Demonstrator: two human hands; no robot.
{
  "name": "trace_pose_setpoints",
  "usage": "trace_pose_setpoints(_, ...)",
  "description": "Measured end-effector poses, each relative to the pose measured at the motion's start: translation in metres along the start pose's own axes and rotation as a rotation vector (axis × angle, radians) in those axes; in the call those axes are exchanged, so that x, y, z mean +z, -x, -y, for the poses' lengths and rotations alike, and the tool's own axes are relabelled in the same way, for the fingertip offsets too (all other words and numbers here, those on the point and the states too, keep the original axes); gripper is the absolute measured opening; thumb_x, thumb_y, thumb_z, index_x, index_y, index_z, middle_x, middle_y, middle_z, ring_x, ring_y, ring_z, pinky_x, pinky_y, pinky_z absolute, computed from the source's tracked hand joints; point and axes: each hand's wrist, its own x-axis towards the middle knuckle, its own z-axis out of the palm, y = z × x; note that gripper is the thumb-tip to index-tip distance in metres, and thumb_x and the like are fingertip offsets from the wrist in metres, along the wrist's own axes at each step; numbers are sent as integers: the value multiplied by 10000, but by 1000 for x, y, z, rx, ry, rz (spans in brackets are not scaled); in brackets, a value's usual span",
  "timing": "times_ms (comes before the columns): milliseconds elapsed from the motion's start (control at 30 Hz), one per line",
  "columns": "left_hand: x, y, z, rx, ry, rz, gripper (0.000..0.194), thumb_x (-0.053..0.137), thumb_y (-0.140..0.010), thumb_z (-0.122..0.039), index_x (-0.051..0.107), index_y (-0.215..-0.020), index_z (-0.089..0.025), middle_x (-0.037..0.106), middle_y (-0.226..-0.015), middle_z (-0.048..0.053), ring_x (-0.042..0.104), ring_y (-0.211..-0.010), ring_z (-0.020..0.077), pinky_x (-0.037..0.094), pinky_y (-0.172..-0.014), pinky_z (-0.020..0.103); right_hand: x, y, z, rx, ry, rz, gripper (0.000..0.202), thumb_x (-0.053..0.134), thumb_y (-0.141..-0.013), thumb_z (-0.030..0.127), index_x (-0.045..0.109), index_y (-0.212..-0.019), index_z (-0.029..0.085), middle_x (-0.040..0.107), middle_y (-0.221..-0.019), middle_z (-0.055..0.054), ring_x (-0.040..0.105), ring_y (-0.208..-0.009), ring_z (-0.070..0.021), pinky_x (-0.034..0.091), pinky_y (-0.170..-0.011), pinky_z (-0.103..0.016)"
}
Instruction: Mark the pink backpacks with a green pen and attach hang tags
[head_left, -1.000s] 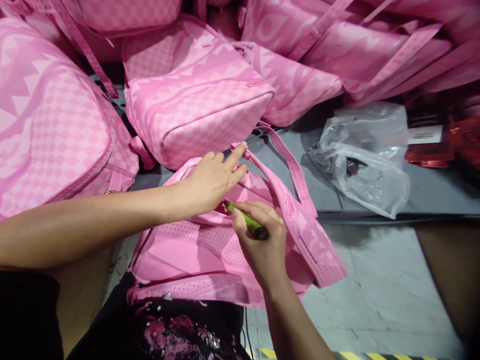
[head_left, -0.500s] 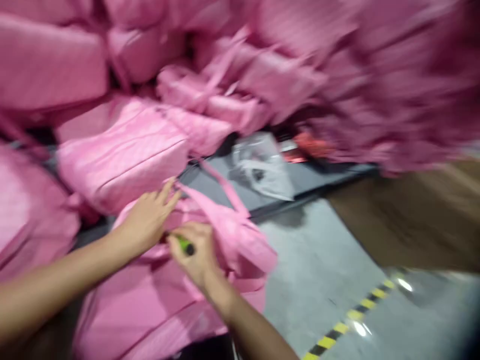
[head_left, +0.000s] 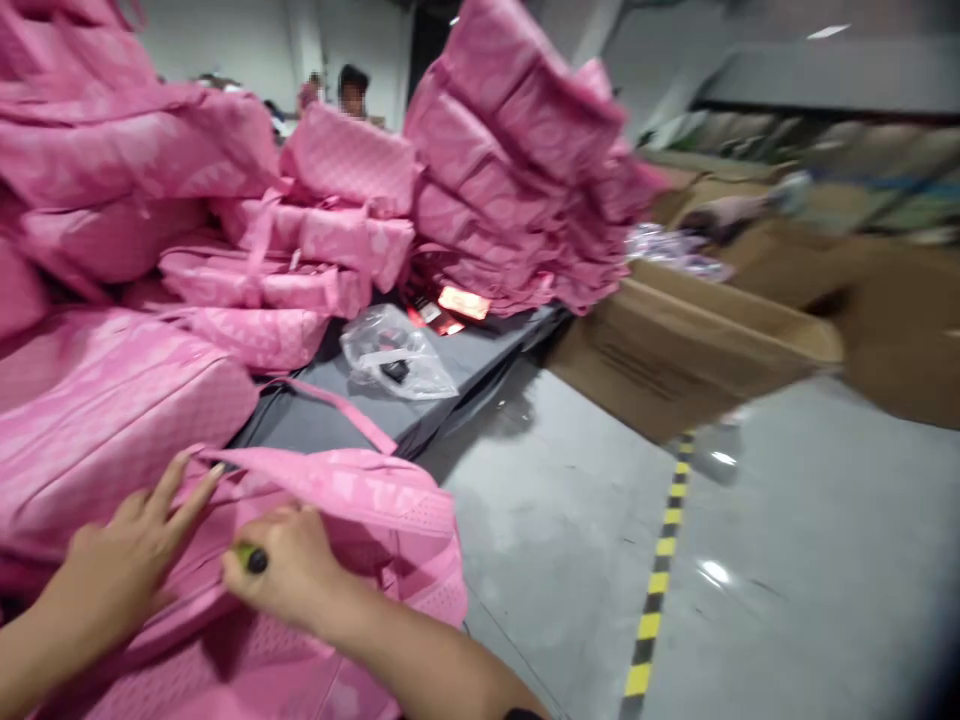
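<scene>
right hand (head_left: 289,575) grip on green tool (head_left: 251,558), over pink backpack (head_left: 352,520)

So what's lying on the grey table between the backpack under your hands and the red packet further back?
A crumpled clear plastic bag, head view; otherwise bare grey table.

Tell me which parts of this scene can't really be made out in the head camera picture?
- Green tool in the right hand: only its dark end shows; the fingers cover the rest.
- Pink backpack under both hands: cut off by the bottom edge.
- Left hand: flat on the fabric, hiding what is beneath.
- Plastic bag: its dark contents are too small.
- Cardboard boxes: motion-blurred, print unreadable.
</scene>
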Motion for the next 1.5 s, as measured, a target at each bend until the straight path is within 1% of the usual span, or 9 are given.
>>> trace_pose_setpoints(133,-52,-4,-23,-3,4,224,932,614,-735,-179,183,-1558,-251,4,-1630,206,539,-1222,385,515,-866,477,-10,1,-11,-158,-158,92,145,603,-804,189,731,-737,207,753,-761,-17,686,-742,-188,517,-784,-320)
trace_pose_setpoints(200,-62,-6,-23,-37,48,263,991,627,-759,-162,66,-1569,-276,-62,-1633,195,466,-1319,356,493,-936,442,-8,-2,-18,-217,-254,53,152,590,-833,170,729,-781,207,755,-794,-23,684,-773,-195,501,-820,-352)
trace_pose_setpoints(333,-68,3,-19,-330,172,380,1038,642,-818,-184,-84,-1559,-235,-30,-1620,250,389,-1385,370,486,-956,404,-4,-4,-26,-294,-364,51,126,611,-856,199,729,-894,222,750,-849,-23,681,-797,-207,495,-798,-374)
trace_pose_setpoints(400,-67,8,-16,-370,234,431,1034,632,-825,-166,-97,-1556,-237,24,-1618,255,438,-1349,370,472,-978,399,-5,-2,-27,-305,-368,71,117,619,-866,215,725,-914,220,748,-876,-21,680,-818,-205,491,-799,-373)
trace_pose_setpoints(567,-58,6,1,-266,332,475,1022,585,-807,-115,-100,-1555,-240,46,-1625,224,382,-1385,380,408,-1063,429,-2,-6,-24,-290,-372,91,99,639,-870,231,718,-929,226,747,-889,-8,677,-833,-196,461,-831,-385)
trace_pose_setpoints(767,-48,3,13,-209,373,484,1000,526,-779,-48,-76,-1556,-230,50,-1624,217,343,-1399,395,416,-1050,438,14,-9,-2,-302,-447,217,95,667,-867,252,716,-947,268,762,-912,24,687,-860,-193,394,-886,-415)
trace_pose_setpoints(1033,-33,10,19,-152,375,374,979,517,-789,-51,-62,-1562,-213,123,-1605,227,471,-1268,375,435,-1001,442,46,-2,19,-345,-446,113,124,670,-859,223,689,-981,230,766,-951,-13,702,-891,-201,371,-867,-404)
trace_pose_setpoints(1200,-32,10,20,-144,352,385,947,472,-788,-3,-32,-1569,-188,107,-1611,232,478,-1253,354,423,-1002,432,45,0,21,-331,-334,60,89,651,-868,222,689,-948,234,759,-923,-7,697,-865,-197,355,-904,-416)
trace_pose_setpoints(1500,-28,13,20,-109,340,342,952,525,-794,-54,-19,-1568,-155,109,-1605,250,490,-1211,365,431,-988,446,46,0,25,-301,-355,90,88,649,-867,245,688,-946,243,756,-943,-13,696,-883,-208,332,-992,-465)
